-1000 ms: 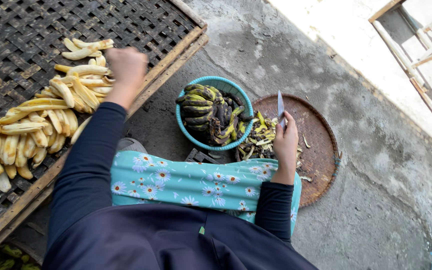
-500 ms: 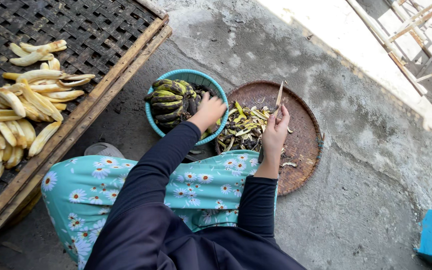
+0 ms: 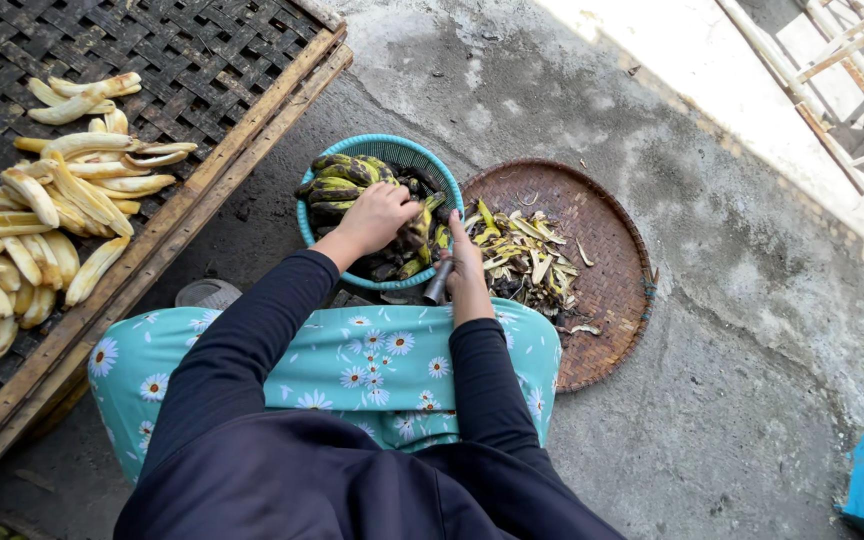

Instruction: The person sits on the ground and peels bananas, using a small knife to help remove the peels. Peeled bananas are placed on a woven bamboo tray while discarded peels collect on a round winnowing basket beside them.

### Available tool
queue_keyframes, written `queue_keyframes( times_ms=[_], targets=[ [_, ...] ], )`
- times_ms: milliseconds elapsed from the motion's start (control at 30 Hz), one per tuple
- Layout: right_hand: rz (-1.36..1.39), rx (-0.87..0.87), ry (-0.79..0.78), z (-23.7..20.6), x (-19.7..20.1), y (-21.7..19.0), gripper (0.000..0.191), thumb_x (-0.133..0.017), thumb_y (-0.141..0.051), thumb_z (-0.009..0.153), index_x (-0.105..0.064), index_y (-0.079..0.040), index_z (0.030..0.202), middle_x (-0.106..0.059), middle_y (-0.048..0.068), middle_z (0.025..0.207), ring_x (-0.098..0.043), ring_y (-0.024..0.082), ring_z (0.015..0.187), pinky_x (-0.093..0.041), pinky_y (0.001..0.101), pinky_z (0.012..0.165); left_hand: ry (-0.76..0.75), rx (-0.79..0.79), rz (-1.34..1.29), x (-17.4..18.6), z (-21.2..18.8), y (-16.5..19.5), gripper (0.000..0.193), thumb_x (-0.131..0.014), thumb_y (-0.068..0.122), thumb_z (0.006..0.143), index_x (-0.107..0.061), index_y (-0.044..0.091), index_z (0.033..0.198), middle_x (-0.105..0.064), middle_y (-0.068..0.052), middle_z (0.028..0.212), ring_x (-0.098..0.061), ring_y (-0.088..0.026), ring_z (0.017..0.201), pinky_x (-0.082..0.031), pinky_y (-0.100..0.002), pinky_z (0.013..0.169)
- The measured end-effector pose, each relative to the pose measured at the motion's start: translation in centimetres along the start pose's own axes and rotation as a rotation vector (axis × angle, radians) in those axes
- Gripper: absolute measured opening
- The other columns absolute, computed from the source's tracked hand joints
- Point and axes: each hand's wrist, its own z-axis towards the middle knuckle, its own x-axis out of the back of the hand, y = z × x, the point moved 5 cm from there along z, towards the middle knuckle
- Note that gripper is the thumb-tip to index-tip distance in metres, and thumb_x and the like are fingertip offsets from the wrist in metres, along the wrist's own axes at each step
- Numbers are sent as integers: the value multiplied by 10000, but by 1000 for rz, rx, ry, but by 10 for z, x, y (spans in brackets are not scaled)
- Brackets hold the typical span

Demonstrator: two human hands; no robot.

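Bananas [image 3: 347, 180], dark-skinned and greenish, fill a round teal plastic basket [image 3: 432, 168] on the rough concrete floor. The left hand [image 3: 377, 215] reaches in, fingers curled around one. The right hand [image 3: 465, 270] grips a knife handle [image 3: 438, 283]. Curled peels [image 3: 522, 250] lie on a woven round tray [image 3: 602, 290].

The head view looks steeply down, close above the lap [image 3: 372, 365].
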Motion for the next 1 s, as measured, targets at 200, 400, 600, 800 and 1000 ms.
queue_keyframes(
  times_ms=[200,400,600,800,1000],
  targets=[
    [300,-247,-519,-15,-47,14,580,-767,-664,831,-605,-116,931,-592,44,744,-577,172,555,-373,261,419,17,-25,193,27,14,23,66,-671,172,889,-628,129,914,-606,-66,921,-634,-260,907,-508,-397,790],
    [262,113,-446,1,-34,-4,317,-816,-397,869,-681,-128,969,-677,34,822,-598,145,617,-409,268,452,-267,470,-17,21,3,27,534,-864,407,682,-610,54,992,-636,-128,966,-697,-334,867,-554,-461,752],
    [411,47,-548,-15,-38,-9,258,-744,-325,909,-680,-112,1039,-730,40,947,-696,145,749,-484,241,532,-143,482,-217,35,1,35,465,-866,355,762,-646,90,1074,-655,-162,1011,-692,-387,924,-558,-511,773],
    [480,111,-742,-26,-47,-19,364,-743,-293,917,-708,-26,1162,-733,44,949,-659,116,681,-454,223,488,-140,683,-347,15,-12,17,379,-846,340,803,-712,115,1076,-687,-175,953,-684,-396,916,-544,-510,772],
    [362,290,-459,-11,-34,-7,307,-762,-238,918,-713,-19,1127,-706,43,892,-652,120,674,-432,227,474,-63,1392,-1242,-53,-51,25,388,-808,377,875,-724,51,1069,-653,-71,761,-636,-288,695,-471,-435,621]
  ],
)
